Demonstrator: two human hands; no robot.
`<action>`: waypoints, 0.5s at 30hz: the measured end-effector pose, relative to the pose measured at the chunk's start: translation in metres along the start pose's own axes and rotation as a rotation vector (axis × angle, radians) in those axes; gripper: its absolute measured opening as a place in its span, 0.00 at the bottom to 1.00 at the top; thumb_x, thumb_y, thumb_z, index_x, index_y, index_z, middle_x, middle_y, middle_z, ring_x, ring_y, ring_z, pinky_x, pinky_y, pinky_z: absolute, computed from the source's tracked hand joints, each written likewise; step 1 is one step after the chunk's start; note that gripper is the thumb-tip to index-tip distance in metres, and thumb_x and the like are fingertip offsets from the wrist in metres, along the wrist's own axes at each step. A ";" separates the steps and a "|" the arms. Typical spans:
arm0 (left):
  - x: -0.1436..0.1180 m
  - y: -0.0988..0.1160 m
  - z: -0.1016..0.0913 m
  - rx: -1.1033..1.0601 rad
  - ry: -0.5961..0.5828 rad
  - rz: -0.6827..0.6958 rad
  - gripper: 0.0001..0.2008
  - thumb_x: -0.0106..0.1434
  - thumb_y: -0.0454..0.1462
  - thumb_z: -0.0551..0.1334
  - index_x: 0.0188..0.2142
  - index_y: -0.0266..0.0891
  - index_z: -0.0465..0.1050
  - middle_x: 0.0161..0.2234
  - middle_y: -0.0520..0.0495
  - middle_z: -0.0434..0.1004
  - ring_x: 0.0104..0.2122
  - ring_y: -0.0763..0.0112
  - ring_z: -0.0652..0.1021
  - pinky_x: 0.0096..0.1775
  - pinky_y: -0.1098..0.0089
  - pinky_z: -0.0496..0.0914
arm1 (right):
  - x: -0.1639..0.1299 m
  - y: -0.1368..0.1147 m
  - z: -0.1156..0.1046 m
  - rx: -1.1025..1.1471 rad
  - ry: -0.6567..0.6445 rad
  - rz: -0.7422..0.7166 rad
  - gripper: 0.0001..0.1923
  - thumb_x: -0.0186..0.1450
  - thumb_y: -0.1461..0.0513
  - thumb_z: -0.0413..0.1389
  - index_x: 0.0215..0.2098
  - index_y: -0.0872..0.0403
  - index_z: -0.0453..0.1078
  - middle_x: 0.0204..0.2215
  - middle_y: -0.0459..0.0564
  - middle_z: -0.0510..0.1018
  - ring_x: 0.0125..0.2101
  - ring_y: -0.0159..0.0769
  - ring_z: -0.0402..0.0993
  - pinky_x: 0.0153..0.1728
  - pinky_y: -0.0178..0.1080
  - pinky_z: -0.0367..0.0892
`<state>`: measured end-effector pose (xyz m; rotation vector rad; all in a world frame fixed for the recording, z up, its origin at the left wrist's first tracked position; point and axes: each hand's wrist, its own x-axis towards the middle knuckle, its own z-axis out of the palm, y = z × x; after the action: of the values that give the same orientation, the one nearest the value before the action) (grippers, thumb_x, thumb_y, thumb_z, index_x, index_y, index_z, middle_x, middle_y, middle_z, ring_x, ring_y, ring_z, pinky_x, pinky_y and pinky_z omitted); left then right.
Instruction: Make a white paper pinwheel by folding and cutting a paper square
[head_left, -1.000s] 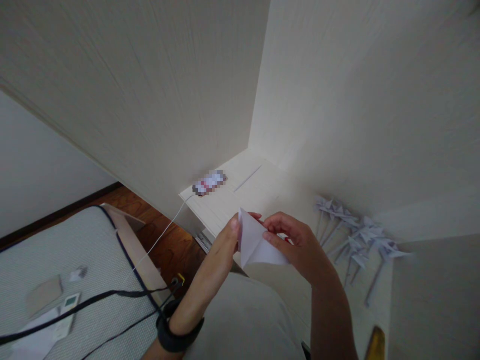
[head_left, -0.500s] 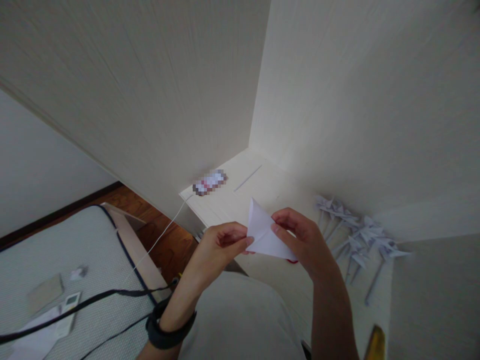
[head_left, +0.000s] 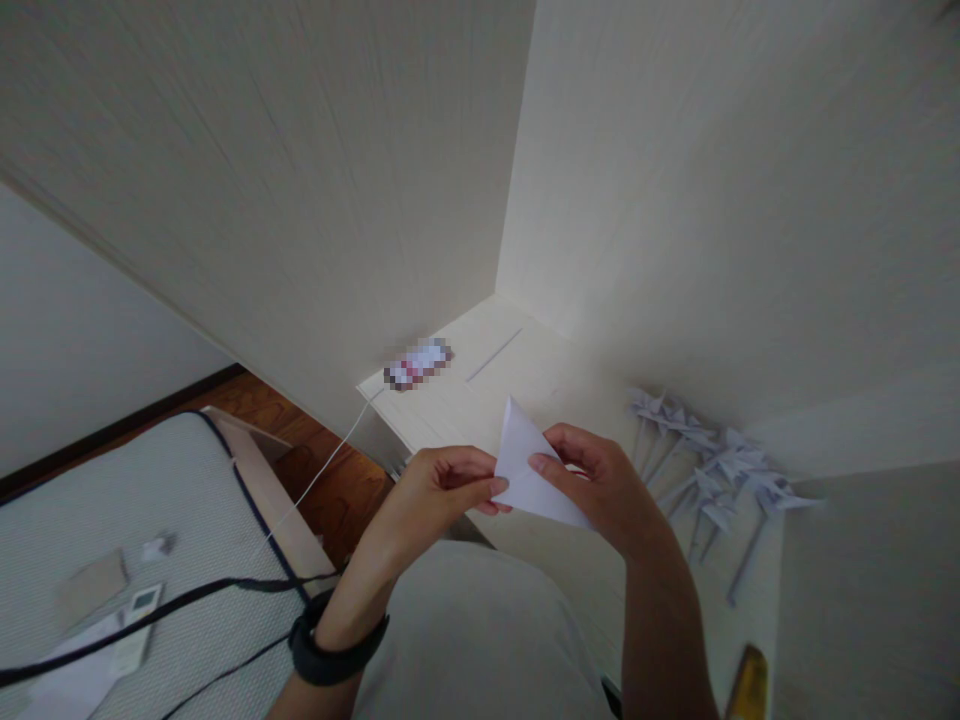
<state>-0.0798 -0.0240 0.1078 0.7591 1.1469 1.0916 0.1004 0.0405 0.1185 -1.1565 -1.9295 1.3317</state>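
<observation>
A white sheet of paper (head_left: 525,460), folded into a triangle, is held in the air above the desk, in front of my body. My left hand (head_left: 457,485) pinches its left corner between thumb and fingers. On the paper's right side my right hand (head_left: 589,475) grips it, with the thumb lying on the face and the fingers behind. A crease runs across the face of the paper. Parts of its right edge are hidden by my right hand. Several white paper pinwheels (head_left: 720,465) on paper sticks lie to the right of my right hand.
A thin white paper stick (head_left: 493,355) lies on the pale desk (head_left: 555,375) by the corner walls. Left of it is a blurred-out device (head_left: 418,364) with a white cable. Something yellow (head_left: 748,680) sits at lower right. A mattress (head_left: 195,500) holding papers stands at left.
My right thumb has slid left across the paper towards its middle. A bit of red seen under the paper before is now hidden. My left hand keeps its pinch.
</observation>
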 end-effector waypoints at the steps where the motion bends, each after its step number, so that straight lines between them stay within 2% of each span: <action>1: 0.000 0.000 0.000 -0.005 -0.012 -0.012 0.09 0.48 0.39 0.74 0.27 0.37 0.81 0.26 0.48 0.83 0.24 0.71 0.81 0.30 0.73 0.76 | 0.000 0.000 0.000 -0.002 0.001 -0.002 0.08 0.62 0.60 0.56 0.27 0.54 0.70 0.22 0.44 0.72 0.23 0.31 0.66 0.21 0.32 0.61; 7: -0.002 0.002 -0.003 0.005 -0.045 -0.061 0.10 0.47 0.39 0.75 0.26 0.35 0.80 0.22 0.48 0.82 0.23 0.72 0.81 0.29 0.74 0.75 | 0.001 0.001 -0.001 0.007 0.008 -0.007 0.08 0.62 0.60 0.56 0.26 0.54 0.69 0.21 0.43 0.71 0.22 0.30 0.65 0.20 0.31 0.60; 15: -0.001 0.003 -0.002 0.035 0.078 0.049 0.09 0.49 0.38 0.74 0.24 0.37 0.78 0.21 0.49 0.81 0.22 0.72 0.80 0.28 0.74 0.75 | -0.001 -0.001 -0.004 0.082 0.059 0.002 0.06 0.62 0.60 0.58 0.29 0.53 0.72 0.22 0.44 0.74 0.25 0.34 0.72 0.24 0.33 0.65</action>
<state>-0.0822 -0.0242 0.1104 0.7805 1.2217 1.1532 0.1036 0.0408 0.1212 -1.1456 -1.8152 1.3501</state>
